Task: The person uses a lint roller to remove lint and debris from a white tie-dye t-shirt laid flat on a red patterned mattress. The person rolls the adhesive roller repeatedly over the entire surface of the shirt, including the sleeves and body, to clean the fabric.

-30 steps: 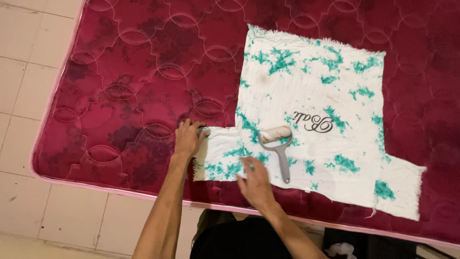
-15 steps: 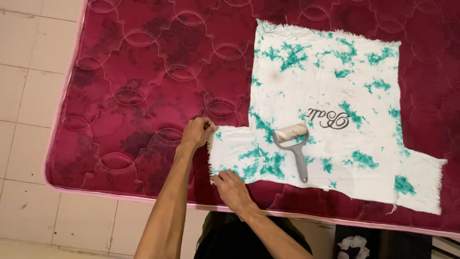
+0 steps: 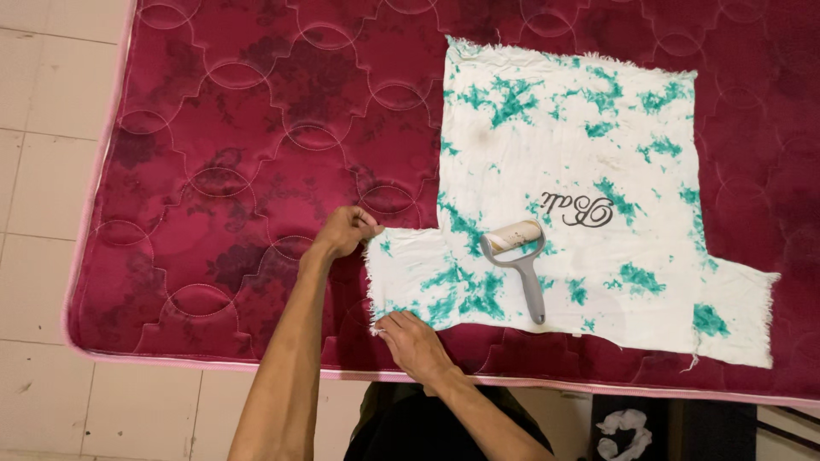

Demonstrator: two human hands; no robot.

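We are pinching the cloth's [image 3: 581, 171] left edge, left hand [image 3: 342, 232] at its upper corner, right hand [image 3: 410, 337] at its lower; the lint roller [image 3: 517, 256] is lying unused on the cloth, so rolling is not yet begun

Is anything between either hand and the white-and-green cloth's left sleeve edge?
Nothing visible. The left hand pinches the upper corner of the white, green-splotched cloth; the right hand pinches the lower. The grey lint roller lies aside.

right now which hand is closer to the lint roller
The right hand, at the near corner of the cloth's flap, sits below-left of the lint roller. The left hand grips the far corner, farther left.
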